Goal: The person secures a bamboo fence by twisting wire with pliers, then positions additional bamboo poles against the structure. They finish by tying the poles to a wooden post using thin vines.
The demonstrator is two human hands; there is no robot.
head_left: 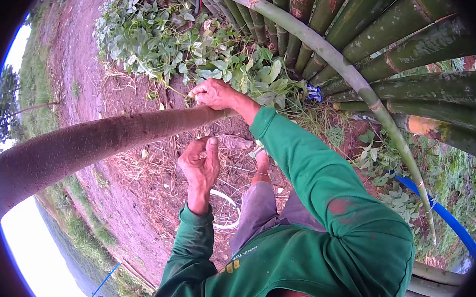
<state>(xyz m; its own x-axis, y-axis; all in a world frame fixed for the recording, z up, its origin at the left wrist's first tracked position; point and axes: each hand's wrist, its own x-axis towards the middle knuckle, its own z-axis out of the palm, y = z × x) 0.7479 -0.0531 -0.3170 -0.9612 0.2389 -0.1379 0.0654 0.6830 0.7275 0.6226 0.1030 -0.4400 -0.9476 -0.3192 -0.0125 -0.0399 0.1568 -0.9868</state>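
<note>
My right hand (213,94) is closed at the top end of a smooth brown trunk (113,134). Its fingertips pinch the end of a thin green vine stem (176,90) that comes from the leafy vines (151,37). Lower down, on the near side of the trunk, my left hand (200,164) has its fingers curled in and its thumb pressed toward them. Whatever may be inside that grip is hidden. A dry brown leaf (235,142) shows just right of my left hand.
Thick green bamboo stems (404,24) crowd the right, with one arching bamboo stem (330,52) in front. A white hoop (227,225) lies by my leg (260,212). A blue pipe (440,213) crosses the lower right. Dry straw (143,180) covers the ground beside a dirt path (77,60).
</note>
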